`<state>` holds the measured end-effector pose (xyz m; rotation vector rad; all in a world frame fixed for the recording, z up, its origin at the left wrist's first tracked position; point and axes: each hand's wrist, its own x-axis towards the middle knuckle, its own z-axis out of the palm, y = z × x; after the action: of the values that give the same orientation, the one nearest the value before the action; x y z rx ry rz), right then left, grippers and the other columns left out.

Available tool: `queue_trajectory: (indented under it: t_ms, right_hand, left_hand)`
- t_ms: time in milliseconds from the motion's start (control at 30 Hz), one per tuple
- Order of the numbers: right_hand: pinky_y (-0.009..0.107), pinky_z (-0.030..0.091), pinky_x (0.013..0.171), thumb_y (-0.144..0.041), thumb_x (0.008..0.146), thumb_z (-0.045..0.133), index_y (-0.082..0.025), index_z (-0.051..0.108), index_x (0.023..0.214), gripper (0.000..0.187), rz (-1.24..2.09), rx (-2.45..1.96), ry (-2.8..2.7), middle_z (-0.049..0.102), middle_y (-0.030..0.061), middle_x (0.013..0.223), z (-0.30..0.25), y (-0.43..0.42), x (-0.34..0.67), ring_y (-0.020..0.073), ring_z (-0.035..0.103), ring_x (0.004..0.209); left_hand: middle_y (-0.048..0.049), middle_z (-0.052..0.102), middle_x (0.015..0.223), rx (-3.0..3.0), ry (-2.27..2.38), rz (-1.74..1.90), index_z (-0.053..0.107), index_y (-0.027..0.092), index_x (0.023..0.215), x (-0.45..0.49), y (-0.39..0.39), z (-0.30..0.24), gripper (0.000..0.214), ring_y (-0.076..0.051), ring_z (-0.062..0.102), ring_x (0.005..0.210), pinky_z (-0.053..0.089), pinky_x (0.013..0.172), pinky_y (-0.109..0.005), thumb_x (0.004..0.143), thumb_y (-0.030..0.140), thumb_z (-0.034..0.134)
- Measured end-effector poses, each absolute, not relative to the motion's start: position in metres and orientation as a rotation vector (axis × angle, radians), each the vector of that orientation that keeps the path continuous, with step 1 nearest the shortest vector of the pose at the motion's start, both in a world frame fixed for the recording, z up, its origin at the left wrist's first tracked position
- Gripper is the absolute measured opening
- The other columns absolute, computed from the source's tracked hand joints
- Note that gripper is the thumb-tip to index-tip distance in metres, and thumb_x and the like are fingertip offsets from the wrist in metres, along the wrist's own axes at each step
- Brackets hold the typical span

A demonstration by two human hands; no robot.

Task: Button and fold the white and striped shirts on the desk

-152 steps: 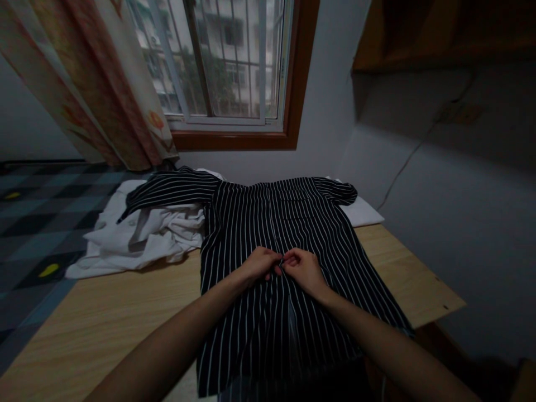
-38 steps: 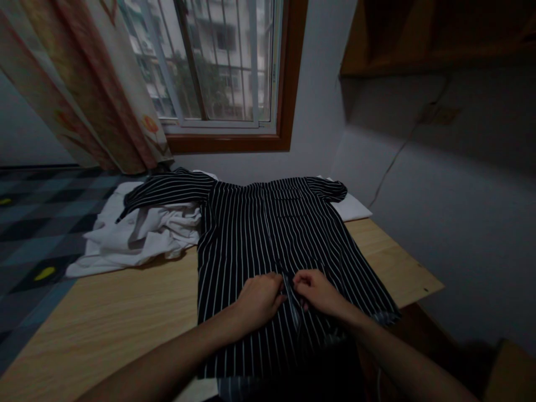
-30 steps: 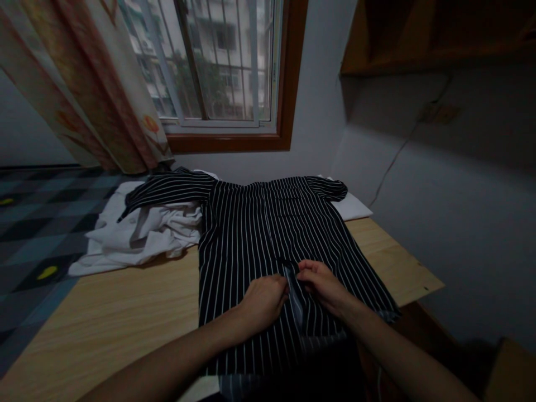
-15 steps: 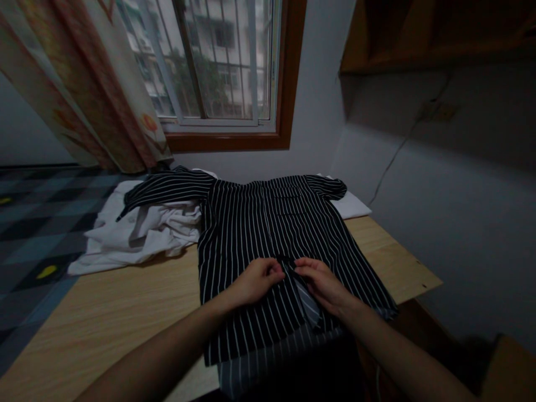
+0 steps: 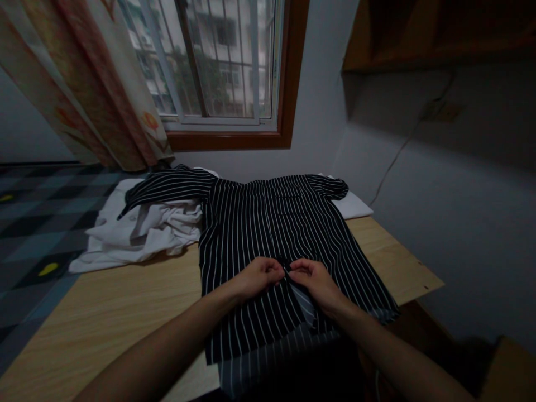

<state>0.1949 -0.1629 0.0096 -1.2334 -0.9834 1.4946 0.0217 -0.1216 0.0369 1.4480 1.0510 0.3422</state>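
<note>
A black shirt with white stripes [image 5: 247, 223] lies spread on the wooden table, its hem hanging over the near edge. My left hand [image 5: 262, 276] pinches the left side of its front opening near the middle. Close beside it, my right hand [image 5: 314, 280] pinches the other side of the opening, fingertips almost meeting those of the left. Below the hands the front parts and the paler inside of the cloth shows. Any button between the fingertips is too small and dark to make out.
Crumpled white clothing [image 5: 146, 234] lies left of the shirt, partly under its sleeve. White folded cloth or paper [image 5: 354, 206] sits at the table's [image 5: 125, 312] far right. A checked bedspread [image 5: 37, 229] is at left, a curtained window [image 5: 218, 67] behind, a wooden shelf [image 5: 402, 61] upper right.
My right hand has moved slightly left, closer to my left hand, drawing the two sides of the shirt front together. The gap below them looks narrower.
</note>
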Motion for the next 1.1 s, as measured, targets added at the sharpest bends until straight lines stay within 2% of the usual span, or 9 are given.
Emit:
queue_trajectory:
  t_ms: [333, 433, 500, 600, 733, 833, 933, 1100]
  right_hand:
    - [0.03, 0.048, 0.072, -0.036, 0.065, 0.076, -0.017, 0.073, 0.081, 0.025, 1.388, -1.254, -1.125, 0.069, 0.0021, 0.075, 0.006, -0.163, 0.194, 0.0159, 0.063, 0.073]
    - [0.028, 0.046, 0.068, -0.041, 0.071, 0.069, -0.017, 0.073, 0.076, 0.025, 1.421, -1.244, -1.144, 0.068, 0.0036, 0.074, 0.008, -0.162, 0.195, 0.0147, 0.061, 0.072]
    - [0.026, 0.046, 0.063, -0.041, 0.073, 0.066, -0.016, 0.072, 0.078, 0.026, 1.463, -1.222, -1.131, 0.067, 0.0035, 0.073, 0.008, -0.16, 0.195, 0.0135, 0.06, 0.069]
    - [0.025, 0.046, 0.058, -0.032, 0.069, 0.07, -0.017, 0.067, 0.087, 0.024, 1.479, -1.197, -1.118, 0.066, 0.0008, 0.071, 0.005, -0.156, 0.194, 0.0121, 0.06, 0.063]
    - [0.024, 0.046, 0.052, -0.022, 0.063, 0.068, -0.017, 0.061, 0.08, 0.019, 1.431, -1.226, -1.188, 0.059, -0.0047, 0.06, -0.001, -0.151, 0.19, 0.011, 0.058, 0.054]
    - [0.022, 0.044, 0.05, -0.017, 0.064, 0.063, -0.018, 0.059, 0.077, 0.014, 1.283, -1.308, -1.311, 0.057, -0.0054, 0.059, -0.001, -0.151, 0.187, 0.0099, 0.055, 0.052]
    - [0.02, 0.042, 0.05, -0.009, 0.062, 0.06, -0.018, 0.059, 0.076, 0.016, 1.061, -1.416, -1.45, 0.057, -0.0053, 0.059, 0.005, -0.155, 0.183, 0.0092, 0.054, 0.053]
    - [0.021, 0.044, 0.054, -0.008, 0.066, 0.057, -0.021, 0.054, 0.078, 0.018, 0.732, -1.484, -1.639, 0.058, -0.0051, 0.062, 0.008, -0.163, 0.176, 0.0103, 0.057, 0.055]
  left_hand:
    - [0.0058, 0.048, 0.053, 1.442, 1.121, 0.317, 0.053, 0.015, 0.067, 0.022, -0.12, 0.032, 0.02, -0.006, 0.034, 0.043, 0.023, 0.044, -0.021, 0.08, 0.031, 0.055]
    - [0.005, 0.052, 0.055, 1.427, 1.12, 0.304, 0.051, 0.016, 0.065, 0.022, -0.12, 0.033, 0.019, -0.006, 0.037, 0.042, 0.025, 0.043, -0.02, 0.079, 0.029, 0.056]
    - [0.0044, 0.054, 0.057, 1.413, 1.116, 0.295, 0.05, 0.016, 0.066, 0.022, -0.12, 0.032, 0.018, -0.006, 0.039, 0.041, 0.025, 0.042, -0.02, 0.08, 0.027, 0.055]
    - [0.004, 0.056, 0.057, 1.41, 1.113, 0.286, 0.052, 0.016, 0.068, 0.022, -0.119, 0.029, 0.015, -0.005, 0.041, 0.039, 0.024, 0.039, -0.019, 0.08, 0.024, 0.054]
    - [0.0037, 0.058, 0.057, 1.409, 1.13, 0.282, 0.053, 0.015, 0.068, 0.022, -0.12, 0.027, 0.013, -0.005, 0.044, 0.04, 0.028, 0.038, -0.018, 0.079, 0.021, 0.055]
    - [0.0028, 0.061, 0.06, 1.375, 1.128, 0.302, 0.055, 0.014, 0.069, 0.023, -0.12, 0.026, 0.011, -0.005, 0.047, 0.042, 0.033, 0.039, -0.017, 0.078, 0.02, 0.057]
    - [0.0003, 0.064, 0.064, 1.296, 1.105, 0.347, 0.057, 0.013, 0.071, 0.024, -0.121, 0.025, 0.012, -0.006, 0.052, 0.045, 0.039, 0.041, -0.017, 0.079, 0.022, 0.056]
    - [-0.0015, 0.062, 0.058, 1.206, 1.106, 0.392, 0.062, 0.011, 0.07, 0.026, -0.122, 0.024, 0.024, -0.009, 0.056, 0.047, 0.043, 0.043, -0.019, 0.082, 0.031, 0.057]
